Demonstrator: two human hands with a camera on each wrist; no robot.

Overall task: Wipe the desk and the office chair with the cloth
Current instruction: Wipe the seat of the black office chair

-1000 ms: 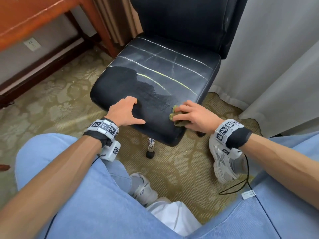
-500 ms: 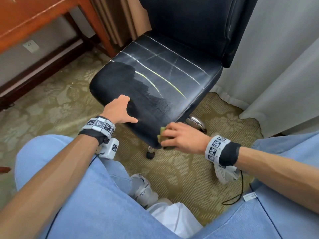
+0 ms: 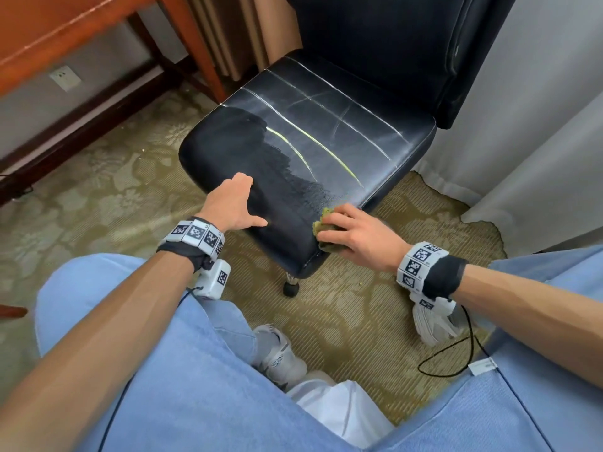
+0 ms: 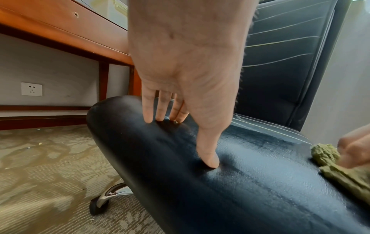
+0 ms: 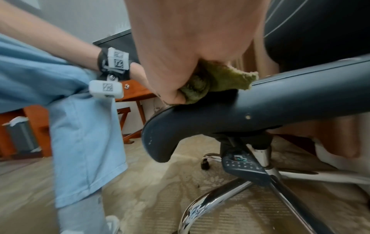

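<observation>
Since half a second ago, the right hand (image 3: 357, 234) has carried the cloth (image 3: 323, 228) from the seat's front face back up onto the near right corner of the office chair (image 3: 326, 138). Dark, damp-looking leather covers the seat's near left portion; the far right portion still shows pale streaks, so the seat appears roughly half wiped. The backrest and the table (image 3: 49, 31) cannot be assessed. The cloth lies bunched under the right fingers (image 3: 332, 220), which curl over and pinch it. The left hand (image 3: 233, 205) braces the seat front, fingers (image 4: 149, 109) straight and pressing.
</observation>
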